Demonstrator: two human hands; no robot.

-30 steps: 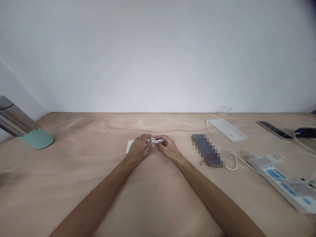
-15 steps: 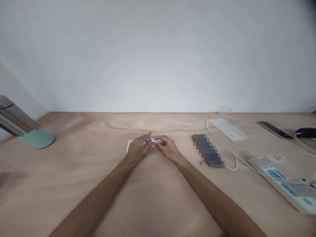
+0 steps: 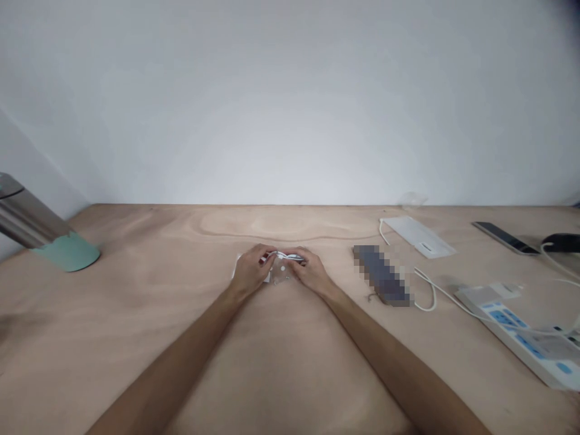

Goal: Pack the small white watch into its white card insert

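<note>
My left hand (image 3: 254, 269) and my right hand (image 3: 312, 270) are close together over the middle of the wooden table. Between them runs a white cable (image 3: 283, 256), coiled or bundled, and both hands have their fingers closed on it. Just under the cable, a clear plastic bag (image 3: 281, 277) with a round hole lies between the hands. Part of a white piece shows beneath my left hand; what it is I cannot make out. My fingers cover much of the cable.
A steel bottle with a green base (image 3: 67, 251) stands at the left. To the right lie a pixelated dark object (image 3: 380, 275), a white flat packet (image 3: 419, 237), a phone (image 3: 505, 238), a black device (image 3: 564, 243) and a power strip (image 3: 521, 338) with white cords.
My left hand has shifted slightly and its fingers have curled more around the cable. The cable between the hands looks straighter and flatter. My right hand has barely moved.
</note>
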